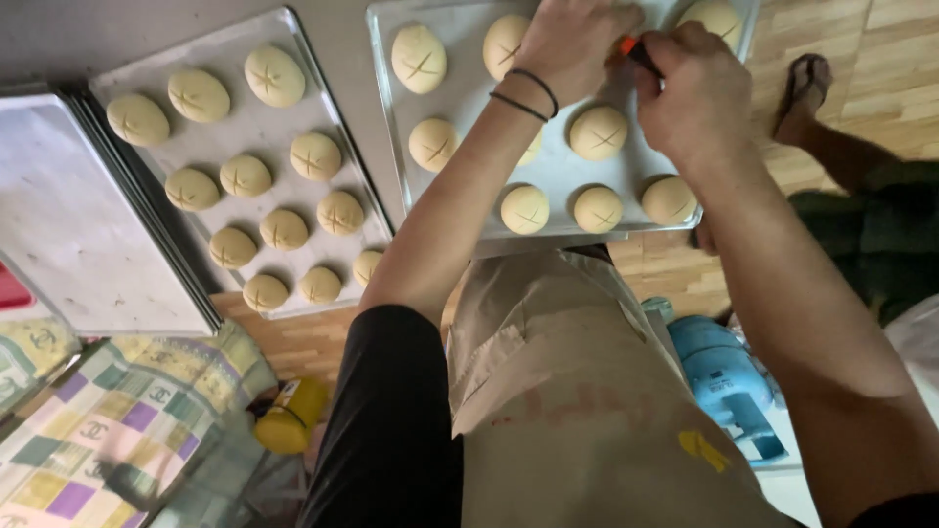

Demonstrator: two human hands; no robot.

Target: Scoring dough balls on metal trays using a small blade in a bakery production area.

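Both of my hands work over the nearer tray of scored dough rounds.

My right hand (694,93) is clenched around a small orange-handled tool (634,51), its tip hidden between my hands so I cannot tell what kind it is. My left hand (572,44), with two black bands (525,93) at the wrist, rests palm down on the tray (386,68); I cannot tell whether it grips a dough round beneath it. Cross-cut dough rounds (599,132) lie around both hands. A second tray (249,132) of cut rounds sits just to the left, beside a stack of bare trays (78,225). My tan apron (577,391) hangs below, and another person's sandalled foot (804,88) rests on the wooden floor (900,68) at right.
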